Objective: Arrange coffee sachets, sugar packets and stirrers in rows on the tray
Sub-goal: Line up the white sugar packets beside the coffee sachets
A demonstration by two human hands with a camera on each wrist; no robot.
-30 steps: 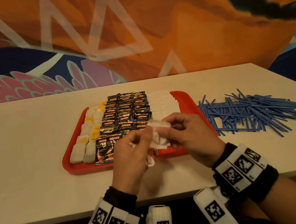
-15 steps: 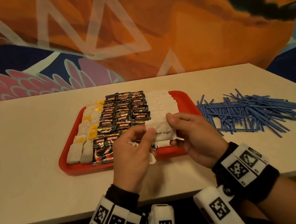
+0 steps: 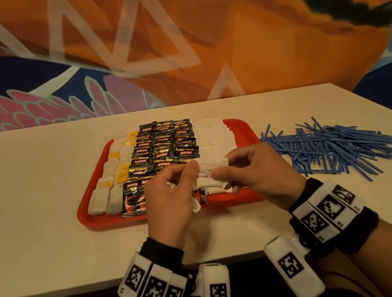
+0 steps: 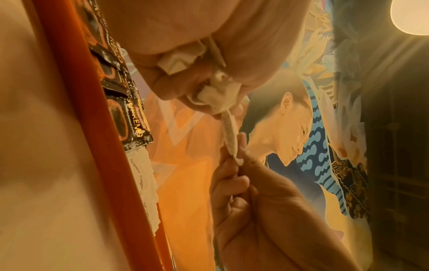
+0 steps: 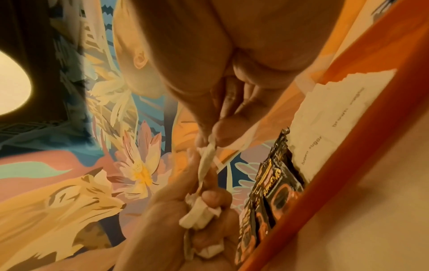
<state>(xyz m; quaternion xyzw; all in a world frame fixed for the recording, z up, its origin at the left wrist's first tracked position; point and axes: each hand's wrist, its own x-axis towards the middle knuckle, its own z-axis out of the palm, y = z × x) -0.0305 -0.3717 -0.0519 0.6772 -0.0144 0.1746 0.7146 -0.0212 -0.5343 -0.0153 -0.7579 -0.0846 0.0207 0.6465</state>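
1. Both hands, left (image 3: 169,198) and right (image 3: 253,175), pinching one white brown sugar packet (image 3: 210,175) above the red tray's (image 3: 243,128) near edge.
2. More packets bunched in left palm.
3. Blue stirrers (image 3: 330,145) heaped on desk (image 3: 35,225), right of tray.

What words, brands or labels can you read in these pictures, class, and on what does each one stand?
"KOPIKO": on the black coffee sachets on the red tray.
"SUPREMO": on a black sachet at the tray's near edge.
"brown sugar": on the white sugar packets lying on the tray.
"brown": partly showing on the held sugar packet pinched by the left hand and right hand.
Smaller sachet print: blurred, unreadable.
Wristband squares: patterns, not text.
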